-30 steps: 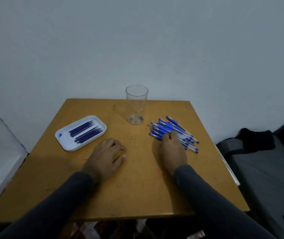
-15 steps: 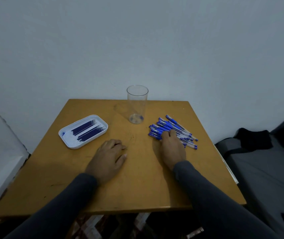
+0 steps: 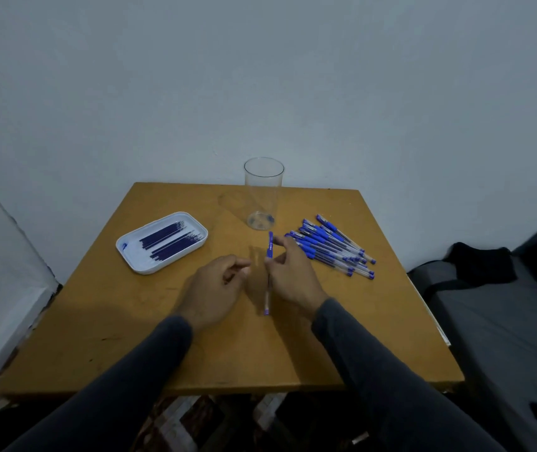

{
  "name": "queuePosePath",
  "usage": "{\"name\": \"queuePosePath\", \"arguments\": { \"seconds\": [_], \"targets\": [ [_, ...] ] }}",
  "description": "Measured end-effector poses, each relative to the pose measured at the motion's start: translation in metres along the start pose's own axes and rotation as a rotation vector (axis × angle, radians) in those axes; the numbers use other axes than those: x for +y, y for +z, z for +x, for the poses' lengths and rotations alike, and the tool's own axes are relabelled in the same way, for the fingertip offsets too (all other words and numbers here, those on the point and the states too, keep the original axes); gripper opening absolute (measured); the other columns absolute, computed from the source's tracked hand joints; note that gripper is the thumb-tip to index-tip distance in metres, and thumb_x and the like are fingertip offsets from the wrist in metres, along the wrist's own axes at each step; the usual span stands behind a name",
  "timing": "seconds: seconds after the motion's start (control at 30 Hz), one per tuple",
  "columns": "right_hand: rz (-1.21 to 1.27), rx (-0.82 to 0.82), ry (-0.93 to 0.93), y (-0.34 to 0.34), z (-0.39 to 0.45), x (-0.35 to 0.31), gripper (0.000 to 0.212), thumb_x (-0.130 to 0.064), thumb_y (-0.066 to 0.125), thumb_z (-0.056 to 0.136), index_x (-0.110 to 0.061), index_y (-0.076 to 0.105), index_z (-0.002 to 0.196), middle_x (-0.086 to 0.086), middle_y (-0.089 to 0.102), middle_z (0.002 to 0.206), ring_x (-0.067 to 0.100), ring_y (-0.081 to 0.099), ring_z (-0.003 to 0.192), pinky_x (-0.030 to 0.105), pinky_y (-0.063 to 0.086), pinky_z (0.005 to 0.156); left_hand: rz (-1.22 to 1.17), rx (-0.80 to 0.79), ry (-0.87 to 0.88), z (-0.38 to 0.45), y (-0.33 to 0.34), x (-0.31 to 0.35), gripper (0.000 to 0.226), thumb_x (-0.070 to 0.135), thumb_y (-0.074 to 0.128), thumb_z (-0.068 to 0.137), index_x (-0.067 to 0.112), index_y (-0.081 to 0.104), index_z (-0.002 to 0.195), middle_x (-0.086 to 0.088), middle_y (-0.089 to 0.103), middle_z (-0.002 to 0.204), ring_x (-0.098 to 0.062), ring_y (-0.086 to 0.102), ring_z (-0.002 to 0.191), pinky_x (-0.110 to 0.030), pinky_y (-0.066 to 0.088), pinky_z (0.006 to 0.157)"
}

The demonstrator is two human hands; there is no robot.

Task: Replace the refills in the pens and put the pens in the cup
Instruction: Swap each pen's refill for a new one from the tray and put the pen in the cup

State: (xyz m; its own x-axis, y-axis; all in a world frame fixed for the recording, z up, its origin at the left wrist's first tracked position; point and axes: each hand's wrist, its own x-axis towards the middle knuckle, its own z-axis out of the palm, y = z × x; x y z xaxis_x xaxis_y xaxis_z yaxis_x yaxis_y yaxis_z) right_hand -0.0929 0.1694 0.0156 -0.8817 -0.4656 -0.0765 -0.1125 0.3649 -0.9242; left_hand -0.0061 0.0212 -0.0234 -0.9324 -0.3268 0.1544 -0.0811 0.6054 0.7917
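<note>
My right hand [image 3: 293, 275] pinches one blue-capped clear pen [image 3: 268, 282], held roughly upright above the wooden table [image 3: 195, 347], cap end pointing away from me. My left hand [image 3: 218, 288] hovers just left of the pen with fingers loosely curled and nothing in it. A pile of several blue pens [image 3: 332, 246] lies to the right of my right hand. The clear plastic cup [image 3: 263, 194] stands upright near the table's far edge, with no pens in it. A white tray [image 3: 162, 242] with several dark blue refills lies at the left.
A grey wall rises right behind the table. A dark sofa or bed [image 3: 505, 308] with a black cloth [image 3: 482, 262] stands to the right of the table. A white ledge [image 3: 3, 308] runs along the left.
My right hand has lifted one pen out of the pile and brought it toward the table's middle. My left hand has risen off the table toward the pen.
</note>
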Motion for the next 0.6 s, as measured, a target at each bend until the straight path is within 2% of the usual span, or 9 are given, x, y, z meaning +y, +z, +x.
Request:
{"name": "queuePosePath", "arguments": {
  "seconds": [0.03,0.1,0.17,0.27,0.37,0.5,0.6],
  "targets": [
    [0.165,-0.043,0.061,0.001,-0.003,-0.003,0.033,-0.012,0.057,0.102,-0.019,0.05,0.133,0.005,0.068,0.085,0.016,0.063,0.065,0.027,0.049,0.05,-0.097,-0.019,-0.014,-0.001,0.001,0.003,0.025,0.039,0.055,0.101,0.032,0.065,0.122,0.013,0.071,0.104,-0.006,0.069,0.093,-0.036,0.061,0.081],
    [0.446,-0.121,0.168,0.003,-0.009,-0.004,0.025,-0.006,0.058,0.098,-0.011,0.049,0.121,0.012,0.066,0.075,0.022,0.058,0.056,0.029,0.043,0.039,-0.284,-0.065,-0.048,-0.004,0.002,0.007,0.022,0.038,0.057,0.101,0.03,0.067,0.12,0.004,0.075,0.095,-0.017,0.073,0.085,-0.04,0.062,0.073],
    [0.565,-0.165,0.226,0.004,-0.013,-0.001,0.024,-0.002,0.063,0.095,-0.009,0.048,0.112,0.015,0.068,0.076,0.025,0.062,0.059,0.029,0.049,0.04,-0.326,-0.087,-0.05,-0.006,0.002,0.005,0.021,0.036,0.061,0.1,0.03,0.069,0.118,-0.001,0.075,0.09,-0.023,0.073,0.08,-0.041,0.061,0.07],
    [0.57,-0.231,0.251,0.001,-0.018,0.008,0.02,-0.007,0.066,0.096,-0.007,0.051,0.11,0.02,0.073,0.086,0.03,0.072,0.072,0.032,0.059,0.049,-0.285,-0.15,-0.063,-0.008,0.0,0.001,0.019,0.031,0.066,0.097,0.031,0.071,0.116,-0.003,0.074,0.082,-0.023,0.07,0.07,-0.037,0.058,0.064],
    [0.602,-0.264,0.23,-0.006,-0.02,0.016,0.018,-0.018,0.062,0.102,-0.004,0.057,0.112,0.021,0.076,0.095,0.028,0.075,0.08,0.032,0.062,0.053,-0.237,-0.171,-0.082,-0.011,-0.003,0.0,0.02,0.029,0.066,0.097,0.032,0.071,0.115,0.003,0.072,0.076,-0.015,0.065,0.065,-0.029,0.053,0.063],
    [0.593,-0.26,0.184,-0.007,-0.022,0.024,0.026,-0.014,0.066,0.098,0.007,0.064,0.114,0.03,0.073,0.103,0.022,0.071,0.073,0.028,0.061,0.053,-0.193,-0.144,-0.047,-0.018,-0.007,-0.001,0.017,0.029,0.066,0.096,0.033,0.072,0.112,0.007,0.073,0.082,-0.013,0.064,0.065,-0.027,0.053,0.062],
    [0.602,-0.25,0.164,-0.005,-0.022,0.026,0.022,-0.009,0.068,0.096,0.007,0.067,0.11,0.031,0.073,0.099,0.022,0.071,0.069,0.028,0.06,0.051,-0.21,-0.121,-0.043,-0.022,-0.007,-0.002,0.015,0.024,0.069,0.095,0.032,0.073,0.107,0.003,0.074,0.086,-0.014,0.067,0.067,-0.027,0.056,0.064]
  ]
}}
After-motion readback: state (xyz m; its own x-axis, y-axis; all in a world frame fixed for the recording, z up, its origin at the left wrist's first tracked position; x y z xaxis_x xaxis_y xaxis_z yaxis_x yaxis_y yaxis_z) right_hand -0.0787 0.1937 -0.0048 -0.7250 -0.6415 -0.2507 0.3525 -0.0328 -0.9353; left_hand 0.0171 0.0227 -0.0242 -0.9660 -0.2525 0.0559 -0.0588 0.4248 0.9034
